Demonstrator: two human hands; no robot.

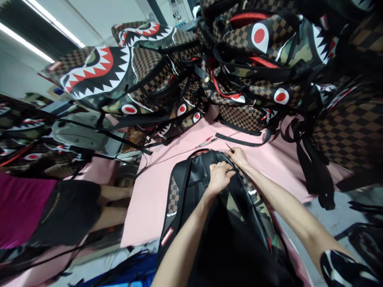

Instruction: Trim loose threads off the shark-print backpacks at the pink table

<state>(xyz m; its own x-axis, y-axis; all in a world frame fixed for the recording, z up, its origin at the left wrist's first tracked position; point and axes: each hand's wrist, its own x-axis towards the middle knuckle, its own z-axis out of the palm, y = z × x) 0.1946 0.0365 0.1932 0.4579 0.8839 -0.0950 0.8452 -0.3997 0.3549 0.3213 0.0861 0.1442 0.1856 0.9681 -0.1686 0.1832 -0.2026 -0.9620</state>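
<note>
A black backpack (191, 199) with brown checkered and camouflage panels lies in front of me on the pink table, its strap side facing up. My left hand (220, 175) is closed, its fingers curled on the black material near the top of the bag. Just beyond it, at the bag's top right edge, is my right hand (238, 157), closed around a thin dark pointed tool (229, 148). The tool's tip sticks out to the upper left; its exact kind is too small to tell.
Many checkered shark-face backpacks (149, 71) are piled along the far side of the pink table (143, 215). Pens (205, 142) and a loose black strap (239, 139) lie beyond my bag. At left stands a person in dark shorts (68, 211). Blue material (125, 271) sits low at left.
</note>
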